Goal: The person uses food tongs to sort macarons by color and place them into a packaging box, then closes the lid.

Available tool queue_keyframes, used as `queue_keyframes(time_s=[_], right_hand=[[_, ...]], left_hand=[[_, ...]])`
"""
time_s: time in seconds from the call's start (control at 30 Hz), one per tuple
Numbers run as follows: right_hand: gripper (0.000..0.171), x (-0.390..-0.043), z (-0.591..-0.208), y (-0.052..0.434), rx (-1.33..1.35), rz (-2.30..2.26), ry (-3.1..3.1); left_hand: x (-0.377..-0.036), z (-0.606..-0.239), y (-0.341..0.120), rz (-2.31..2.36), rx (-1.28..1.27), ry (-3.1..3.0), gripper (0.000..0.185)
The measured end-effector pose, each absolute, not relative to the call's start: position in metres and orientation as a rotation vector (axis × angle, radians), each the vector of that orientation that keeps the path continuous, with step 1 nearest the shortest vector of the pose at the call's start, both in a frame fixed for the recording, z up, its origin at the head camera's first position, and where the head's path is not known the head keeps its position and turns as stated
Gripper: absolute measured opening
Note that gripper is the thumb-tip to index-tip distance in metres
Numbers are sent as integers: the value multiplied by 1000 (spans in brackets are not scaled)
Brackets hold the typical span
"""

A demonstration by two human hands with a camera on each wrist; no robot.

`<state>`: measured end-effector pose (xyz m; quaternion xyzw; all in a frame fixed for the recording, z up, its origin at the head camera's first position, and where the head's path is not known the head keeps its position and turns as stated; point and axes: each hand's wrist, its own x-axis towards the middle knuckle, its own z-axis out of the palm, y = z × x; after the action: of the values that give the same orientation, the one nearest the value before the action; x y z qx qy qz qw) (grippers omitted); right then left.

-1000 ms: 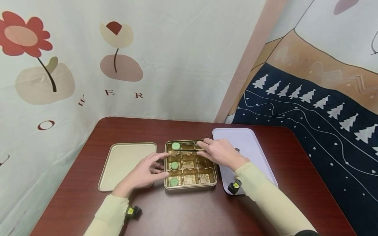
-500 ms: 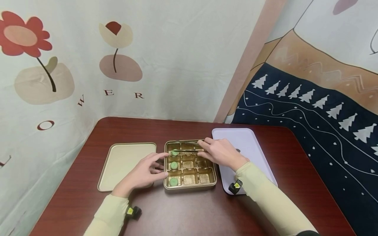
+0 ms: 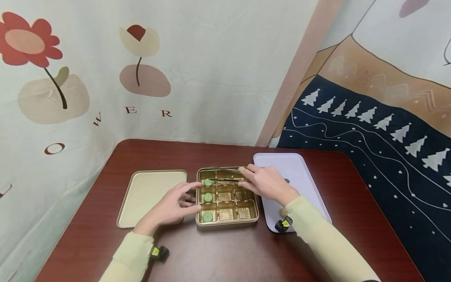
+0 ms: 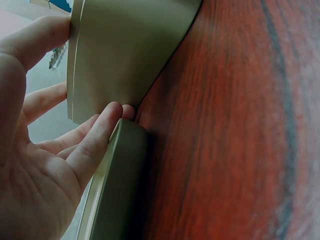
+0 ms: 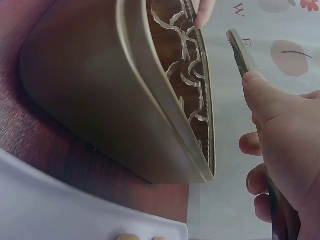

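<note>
In the head view a gold tin point(image 3: 227, 225) with a divided gold insert sits mid-table. Its left column holds three small round green pieces: back point(image 3: 208, 182), middle point(image 3: 208, 197) and front point(image 3: 207, 217). My right hand point(image 3: 266, 182) holds metal tongs point(image 3: 229, 180) over the back row. The tongs' arms are spread, one tip right at the back green piece. My left hand point(image 3: 172, 203) rests its fingertips against the tin's left side, fingers loosely extended. In the left wrist view, its fingers point(image 4: 90, 145) also lie by the rim of the cream lid point(image 4: 127, 165).
The cream lid lies left of the tin, partly under my left hand. A pale lilac tray point(image 3: 289, 164) stands at the right beneath my right forearm. Tan pieces point(image 5: 128, 237) show on it in the right wrist view. A patterned curtain hangs behind the table point(image 3: 225, 254).
The back green piece has gone down into the back-left compartment, and the tongs have spread away from it. My right hand has shifted slightly right. The left hand stays put.
</note>
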<state>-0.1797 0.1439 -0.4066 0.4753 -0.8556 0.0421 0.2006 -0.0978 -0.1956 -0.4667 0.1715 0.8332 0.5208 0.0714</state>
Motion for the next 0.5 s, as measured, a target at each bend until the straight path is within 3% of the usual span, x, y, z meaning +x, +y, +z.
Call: queue_keyframes(time_s=[0.5], right_hand=[[45, -163, -407, 189, 1233, 170, -2395]], left_hand=[[-98, -468, -194, 1568, 513, 2508, 77]])
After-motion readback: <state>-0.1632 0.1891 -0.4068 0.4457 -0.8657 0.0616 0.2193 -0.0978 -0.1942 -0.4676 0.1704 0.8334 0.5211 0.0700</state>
